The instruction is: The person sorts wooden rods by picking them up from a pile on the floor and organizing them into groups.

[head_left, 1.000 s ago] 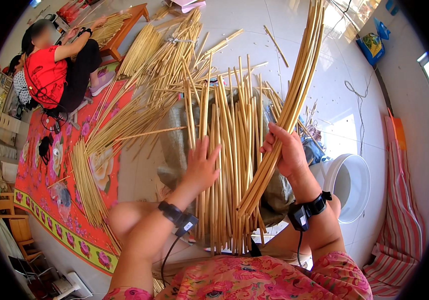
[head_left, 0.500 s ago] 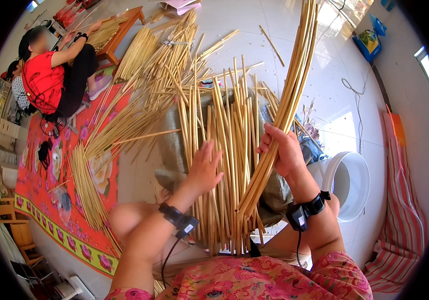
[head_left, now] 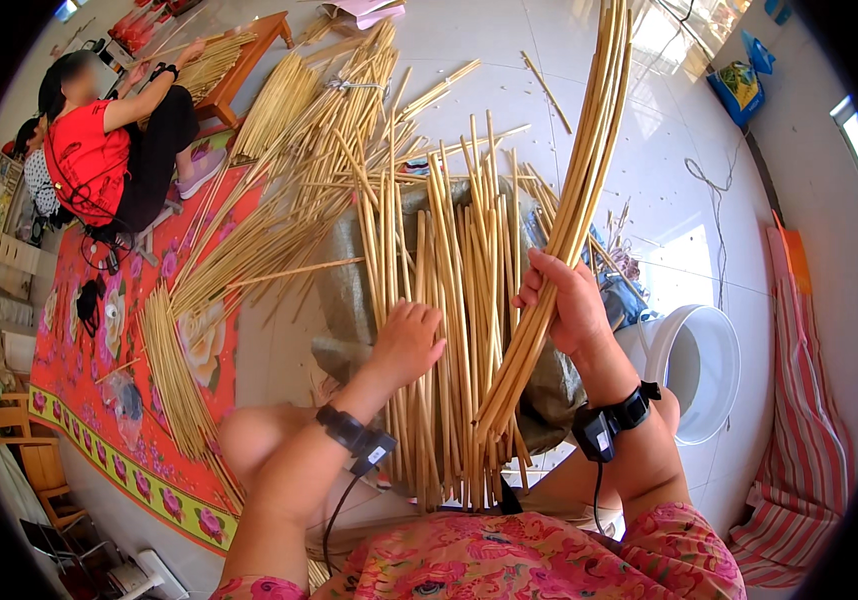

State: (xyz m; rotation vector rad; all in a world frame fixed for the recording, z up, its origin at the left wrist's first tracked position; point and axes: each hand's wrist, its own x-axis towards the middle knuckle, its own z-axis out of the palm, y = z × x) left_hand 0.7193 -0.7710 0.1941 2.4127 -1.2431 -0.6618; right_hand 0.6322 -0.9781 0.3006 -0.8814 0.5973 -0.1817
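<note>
A bundle of long straw-coloured stalks [head_left: 589, 165] is gripped in my right hand [head_left: 564, 300], fingers wrapped round its middle. The bundle leans, its top reaching the upper edge and its lower end near my lap. My left hand [head_left: 410, 343] rests over a row of loose stalks [head_left: 464, 290] in front of me, fingers curled down among them. Its fingertips are hidden, so what they pinch does not show. The loose stalks lie across a grey-green woven sack [head_left: 341, 290] over my lap. Both wrists wear black straps with small devices.
On the left, a red flowered mat [head_left: 79, 350] carries more stalks [head_left: 174, 370]. Heaped stalks [head_left: 289, 190] spread beyond the sack. A white bucket [head_left: 704, 375] stands right of me. A person in red [head_left: 89, 150] sits at the far left by a wooden bench [head_left: 249, 65].
My left hand has drawn slightly nearer to me, and its outstretched fingers have curled down onto the loose stalks. The right hand and its bundle have barely moved.
</note>
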